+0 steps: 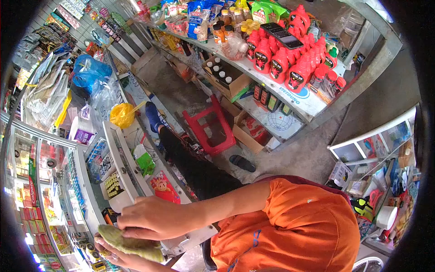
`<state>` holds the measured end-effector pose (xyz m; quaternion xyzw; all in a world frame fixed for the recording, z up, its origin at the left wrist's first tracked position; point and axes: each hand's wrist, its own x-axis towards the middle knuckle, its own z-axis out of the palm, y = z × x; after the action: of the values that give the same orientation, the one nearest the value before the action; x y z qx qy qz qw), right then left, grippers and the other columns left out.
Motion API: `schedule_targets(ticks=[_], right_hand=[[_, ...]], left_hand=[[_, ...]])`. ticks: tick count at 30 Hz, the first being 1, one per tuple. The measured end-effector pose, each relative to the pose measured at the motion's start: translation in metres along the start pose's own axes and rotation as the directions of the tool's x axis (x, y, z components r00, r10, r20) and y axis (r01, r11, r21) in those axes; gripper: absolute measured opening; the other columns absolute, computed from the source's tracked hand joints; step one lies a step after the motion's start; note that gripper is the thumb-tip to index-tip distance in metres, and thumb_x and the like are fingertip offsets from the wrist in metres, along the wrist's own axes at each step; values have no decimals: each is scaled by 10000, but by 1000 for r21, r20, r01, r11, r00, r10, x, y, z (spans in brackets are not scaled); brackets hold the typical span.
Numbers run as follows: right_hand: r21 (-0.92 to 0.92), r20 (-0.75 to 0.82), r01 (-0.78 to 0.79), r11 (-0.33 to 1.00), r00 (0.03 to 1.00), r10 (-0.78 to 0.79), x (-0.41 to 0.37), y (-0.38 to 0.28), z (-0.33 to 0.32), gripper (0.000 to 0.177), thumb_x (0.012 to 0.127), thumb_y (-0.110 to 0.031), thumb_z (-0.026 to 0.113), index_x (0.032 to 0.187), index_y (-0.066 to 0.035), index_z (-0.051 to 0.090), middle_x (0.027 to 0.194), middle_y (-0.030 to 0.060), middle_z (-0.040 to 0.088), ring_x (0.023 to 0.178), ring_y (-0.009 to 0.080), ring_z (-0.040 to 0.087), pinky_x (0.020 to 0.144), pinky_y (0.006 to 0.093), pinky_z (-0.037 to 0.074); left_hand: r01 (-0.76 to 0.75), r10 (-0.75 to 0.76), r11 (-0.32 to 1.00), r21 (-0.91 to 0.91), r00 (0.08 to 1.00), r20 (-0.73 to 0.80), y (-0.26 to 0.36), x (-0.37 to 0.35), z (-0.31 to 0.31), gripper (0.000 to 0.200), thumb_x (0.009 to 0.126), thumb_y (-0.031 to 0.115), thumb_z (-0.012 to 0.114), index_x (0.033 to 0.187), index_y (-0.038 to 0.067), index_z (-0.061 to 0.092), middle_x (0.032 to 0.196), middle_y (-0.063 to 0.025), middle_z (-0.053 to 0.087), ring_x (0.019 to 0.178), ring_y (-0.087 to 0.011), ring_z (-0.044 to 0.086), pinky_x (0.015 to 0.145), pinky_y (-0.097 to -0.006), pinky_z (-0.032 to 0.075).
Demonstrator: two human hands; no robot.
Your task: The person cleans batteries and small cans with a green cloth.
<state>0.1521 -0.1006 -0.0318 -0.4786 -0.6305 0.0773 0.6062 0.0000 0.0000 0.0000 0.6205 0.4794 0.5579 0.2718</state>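
Note:
An olive-green, soft-looking cloth [131, 244] is bunched between my two hands at the lower left. From above, my right hand [156, 217] grips it with bent fingers. My left hand [118, 257] is underneath, its fingertips showing around the cloth's near side; the palm is hidden. Just beyond my hands stands a glass display counter with a partly pulled-out white drawer [118, 158]. Small packets, including a red packet [164, 188] and a green packet [145, 162], lie beside it.
A yellow plastic bag [122, 115] and a blue bag [91, 72] rest on the counter. A red stool [210, 127] and a sandal [242, 163] are on the floor. Shelves at the back hold red sauce bottles [299, 75] and a phone [282, 35]. A white-framed glass case [376, 140] stands at right.

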Motion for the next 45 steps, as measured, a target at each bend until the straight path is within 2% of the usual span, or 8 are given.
schedule_targets(ticks=[3, 6, 10, 19, 27, 37, 43, 45], right_hand=[[171, -178, -49, 984, 981, 80, 2, -3, -6, 309, 954, -288, 724, 1128, -74, 583, 1011, 118, 646, 938, 337, 672, 827, 445, 489], [263, -333, -24, 964, 936, 114, 11, 2, -1, 238, 993, -232, 662, 1141, -64, 580, 1022, 133, 646, 941, 372, 653, 807, 468, 492], [260, -243, -59, 964, 962, 125, 14, 0, 12, 358, 981, -304, 694, 1224, -67, 578, 1069, 131, 645, 966, 368, 644, 852, 456, 487], [380, -130, 74, 922, 991, -26, 12, -4, 30, 569, 882, -342, 825, 1303, -52, 574, 1215, 157, 643, 1172, 386, 606, 1036, 468, 442], [225, -271, 129, 966, 960, -65, 17, 11, 45, 475, 773, -113, 812, 1200, -66, 609, 1106, 111, 660, 1031, 354, 634, 899, 466, 486], [-33, -277, 144, 989, 950, -147, 21, 17, 44, 600, 682, -162, 867, 1201, -68, 580, 997, 94, 619, 948, 325, 622, 869, 456, 474], [-427, -440, -25, 904, 879, -184, 26, -1, 21, 505, 864, -355, 796, 1229, -63, 605, 1008, 106, 648, 918, 325, 628, 894, 436, 448], [-185, -142, -204, 961, 974, 179, 28, 7, 25, 523, 976, -432, 688, 1366, -101, 581, 1055, 143, 674, 931, 342, 632, 880, 428, 453]], left_hand=[[-38, 23, 988, 153, 995, 100, 1, 5, -4, 701, 1075, 546, 515, 1494, -17, 518, 1433, -185, 577, 1238, -244, 596, 1035, -414, 486], [-69, 67, 998, 13, 987, 145, -37, 16, -10, 746, 1077, 555, 499, 1512, -51, 472, 1444, -208, 560, 1258, -266, 587, 1040, -422, 494], [82, -55, 995, -58, 925, 376, -54, 9, -22, 643, 1080, 451, 504, 1493, -41, 491, 1384, -176, 591, 1216, -254, 613, 1011, -413, 508], [51, -29, 998, -43, 910, 415, -61, 9, -22, 636, 1072, 437, 511, 1492, -41, 494, 1382, -172, 592, 1211, -253, 616, 1016, -412, 507], [12, 3, 1000, -29, 892, 452, -58, 12, -24, 629, 1065, 423, 519, 1490, -40, 496, 1380, -168, 593, 1206, -253, 619, 1021, -411, 506], [-21, 23, 1000, -11, 872, 489, -49, 13, -25, 621, 1056, 406, 528, 1488, -39, 499, 1377, -163, 594, 1199, -253, 623, 1027, -410, 505], [-34, 24, 999, 11, 866, 499, -43, 9, -29, 617, 1050, 395, 533, 1487, -39, 501, 1375, -160, 594, 1195, -252, 625, 1031, -409, 504], [-39, 23, 999, 21, 869, 494, -38, 5, -36, 615, 1049, 392, 535, 1487, -39, 501, 1374, -159, 595, 1193, -252, 626, 1032, -409, 504]])
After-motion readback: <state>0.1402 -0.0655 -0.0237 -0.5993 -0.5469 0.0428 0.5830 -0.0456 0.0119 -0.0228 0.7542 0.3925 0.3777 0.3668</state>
